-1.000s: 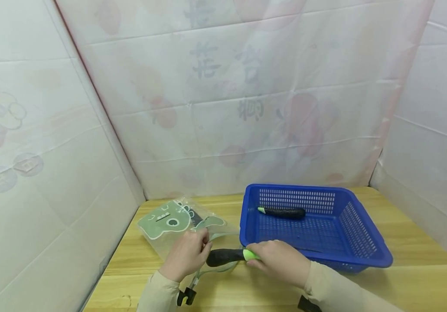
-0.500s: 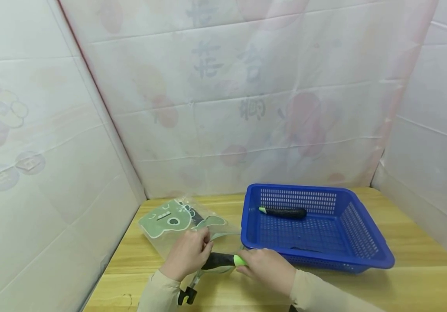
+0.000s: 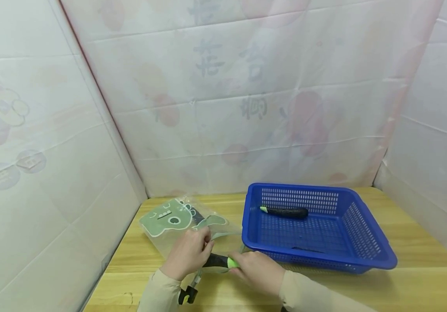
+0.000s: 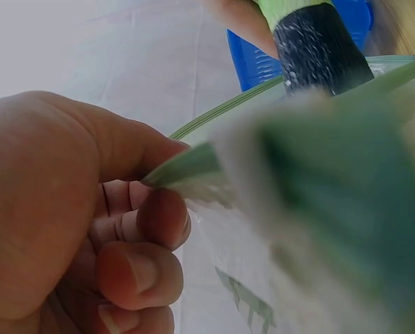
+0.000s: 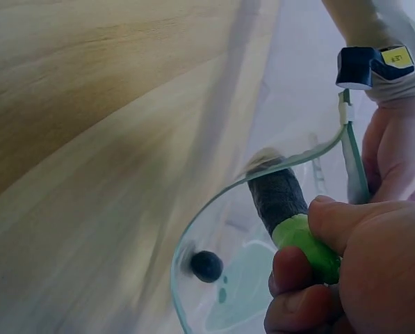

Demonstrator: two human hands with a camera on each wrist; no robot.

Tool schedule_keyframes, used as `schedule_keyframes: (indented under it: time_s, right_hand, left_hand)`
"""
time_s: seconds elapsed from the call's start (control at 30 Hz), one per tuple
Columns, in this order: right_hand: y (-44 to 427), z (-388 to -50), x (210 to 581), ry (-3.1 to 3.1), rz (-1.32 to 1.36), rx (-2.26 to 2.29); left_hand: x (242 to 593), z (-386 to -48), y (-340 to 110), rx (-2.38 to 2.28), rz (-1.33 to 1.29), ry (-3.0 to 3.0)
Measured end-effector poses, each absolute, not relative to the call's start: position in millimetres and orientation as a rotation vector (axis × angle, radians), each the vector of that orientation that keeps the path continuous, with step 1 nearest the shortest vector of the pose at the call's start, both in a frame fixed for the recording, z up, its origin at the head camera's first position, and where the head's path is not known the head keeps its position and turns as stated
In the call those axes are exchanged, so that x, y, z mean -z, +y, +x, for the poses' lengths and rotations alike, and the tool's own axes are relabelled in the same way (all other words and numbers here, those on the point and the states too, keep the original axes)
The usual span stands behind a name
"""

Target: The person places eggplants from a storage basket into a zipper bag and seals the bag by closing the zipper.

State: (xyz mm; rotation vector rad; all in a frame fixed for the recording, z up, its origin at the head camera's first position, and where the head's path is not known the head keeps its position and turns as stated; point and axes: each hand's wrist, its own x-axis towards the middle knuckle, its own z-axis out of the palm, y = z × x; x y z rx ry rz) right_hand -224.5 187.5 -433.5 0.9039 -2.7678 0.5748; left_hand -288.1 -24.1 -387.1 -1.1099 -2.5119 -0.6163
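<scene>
My left hand (image 3: 188, 253) pinches the green-edged mouth of a clear zip bag (image 3: 161, 220) printed with a green cartoon creature. In the left wrist view, the mouth gapes around a dark eggplant (image 4: 315, 52). My right hand (image 3: 260, 271) grips that eggplant by its bright green stem end (image 5: 301, 240). The blunt dark end has passed inside the bag's rim (image 5: 224, 191), as the right wrist view shows. Deeper in the bag lies another dark eggplant (image 5: 207, 266), only its round end plain there. The bag's print blurs much of the left wrist view.
A blue perforated basket (image 3: 324, 258) stands on the wooden table (image 3: 129, 268), right of the bag. Inside it lie an eggplant (image 3: 287, 212) and a dark thing mostly hidden by the front rim. Printed white sheets (image 3: 207, 130) wall the table's back and sides.
My right hand has moved left with the eggplant, whose dark end has slid past my left hand into the bag's mouth. The left hand has kept its pinch on the bag.
</scene>
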Motion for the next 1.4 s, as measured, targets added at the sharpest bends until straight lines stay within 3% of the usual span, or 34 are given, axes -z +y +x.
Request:
schedule_keyframes:
  time_s: [1.4]
  right_hand:
    - [156, -266, 445, -2.832, 0.855, -0.606]
  left_hand:
    - [386, -288, -25, 0.627, -1.11, -2.525]
